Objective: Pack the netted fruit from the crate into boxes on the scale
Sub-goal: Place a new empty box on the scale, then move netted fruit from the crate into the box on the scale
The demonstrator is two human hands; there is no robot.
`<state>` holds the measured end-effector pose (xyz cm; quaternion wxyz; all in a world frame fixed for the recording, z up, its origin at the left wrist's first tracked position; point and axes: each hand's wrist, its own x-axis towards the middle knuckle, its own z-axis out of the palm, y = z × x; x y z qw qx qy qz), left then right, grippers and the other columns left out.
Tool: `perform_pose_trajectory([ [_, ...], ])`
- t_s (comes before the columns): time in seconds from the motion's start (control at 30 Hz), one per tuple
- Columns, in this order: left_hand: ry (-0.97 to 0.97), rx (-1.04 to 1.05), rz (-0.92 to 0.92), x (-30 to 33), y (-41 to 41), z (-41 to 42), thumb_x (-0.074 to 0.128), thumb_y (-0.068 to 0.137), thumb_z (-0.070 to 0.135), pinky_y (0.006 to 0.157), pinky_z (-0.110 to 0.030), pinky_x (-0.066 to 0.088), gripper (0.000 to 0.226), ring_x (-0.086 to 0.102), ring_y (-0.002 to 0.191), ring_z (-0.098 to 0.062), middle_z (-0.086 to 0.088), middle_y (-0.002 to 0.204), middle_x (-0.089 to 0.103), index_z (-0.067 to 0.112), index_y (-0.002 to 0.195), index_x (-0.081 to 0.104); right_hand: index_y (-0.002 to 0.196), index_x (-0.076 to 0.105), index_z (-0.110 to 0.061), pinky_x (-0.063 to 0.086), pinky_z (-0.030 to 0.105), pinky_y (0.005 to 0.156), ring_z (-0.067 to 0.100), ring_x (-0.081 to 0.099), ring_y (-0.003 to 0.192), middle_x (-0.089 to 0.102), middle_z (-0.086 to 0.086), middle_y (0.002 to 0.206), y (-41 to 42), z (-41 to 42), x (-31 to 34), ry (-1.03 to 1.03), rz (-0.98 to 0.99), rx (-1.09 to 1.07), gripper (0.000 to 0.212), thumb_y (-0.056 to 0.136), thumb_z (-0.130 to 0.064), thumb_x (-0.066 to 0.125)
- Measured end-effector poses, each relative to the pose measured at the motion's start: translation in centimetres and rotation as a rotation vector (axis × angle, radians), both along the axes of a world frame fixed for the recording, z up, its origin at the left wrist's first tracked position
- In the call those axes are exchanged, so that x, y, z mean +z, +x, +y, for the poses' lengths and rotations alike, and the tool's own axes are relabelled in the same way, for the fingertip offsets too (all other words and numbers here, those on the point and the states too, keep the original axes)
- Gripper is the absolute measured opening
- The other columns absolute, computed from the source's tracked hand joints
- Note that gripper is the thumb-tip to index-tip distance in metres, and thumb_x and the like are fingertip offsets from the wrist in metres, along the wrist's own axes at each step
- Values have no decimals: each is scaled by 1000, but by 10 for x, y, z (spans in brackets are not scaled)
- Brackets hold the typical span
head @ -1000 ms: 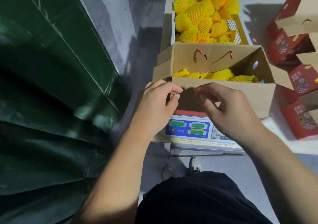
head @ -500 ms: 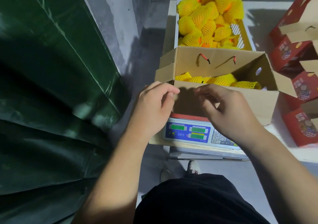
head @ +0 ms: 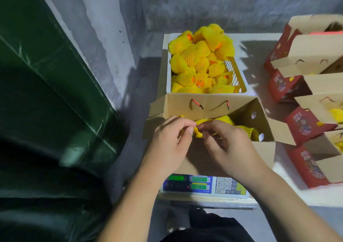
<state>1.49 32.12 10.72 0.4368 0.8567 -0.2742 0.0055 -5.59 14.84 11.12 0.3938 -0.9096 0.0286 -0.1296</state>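
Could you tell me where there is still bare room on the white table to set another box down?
The clearest bare patch is the white table between the fruit crate and the red boxes on the right, partly in shadow. The box on the scale fills the near middle, with both hands at its front edge. The crate is heaped full.

Fruit (head: 199, 59) wrapped in yellow mesh netting, orange showing through. Box (head: 207, 104) plain brown, cords (head: 196, 104) striped red-black. Stacked boxes (head: 304, 124) red, printed. Scale (head: 204, 185) blue-panelled, green displays. Curtain (head: 46, 111) dark green.
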Motion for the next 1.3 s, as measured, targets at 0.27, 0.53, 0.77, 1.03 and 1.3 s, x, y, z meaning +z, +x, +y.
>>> perform_pose_trajectory([
  [0.27,41,31,55,8,48,-41,57,104,24,84,-5,43,20,58,106,3,22,110,66,31,115,72,125,67,-25,51,29,82,14,67,99,73,-6,115,132,-102,12,-172,92,-27,29,96,-22,61],
  [0.53,166,28,105,7,90,-79,51,106,26,93,-21,47,25,56,107,0,18,115,64,31,121,70,146,51,-20,40,41,104,37,52,131,53,13,149,262,-170,-86,-405,881,109,62,93,-45,70],
  [0.77,123,50,116,1,97,-92,54,104,25,91,-21,49,24,58,106,-1,17,114,66,30,120,72,114,66,-23,44,40,87,26,59,96,64,3,105,277,-183,-93,-510,883,75,59,81,-71,70],
  [1.03,20,82,130,-3,95,-91,56,104,24,86,-9,47,24,59,112,3,20,118,67,33,123,69,78,65,-21,45,16,47,14,59,69,64,-13,70,248,-169,-23,248,456,-109,20,87,-35,75],
  [1.3,-442,-43,472,20,76,-84,60,102,45,110,-26,47,60,51,132,8,21,154,48,43,156,34,97,67,-21,48,19,68,0,59,78,66,-13,84,164,-89,58,468,215,112,32,81,-46,55],
])
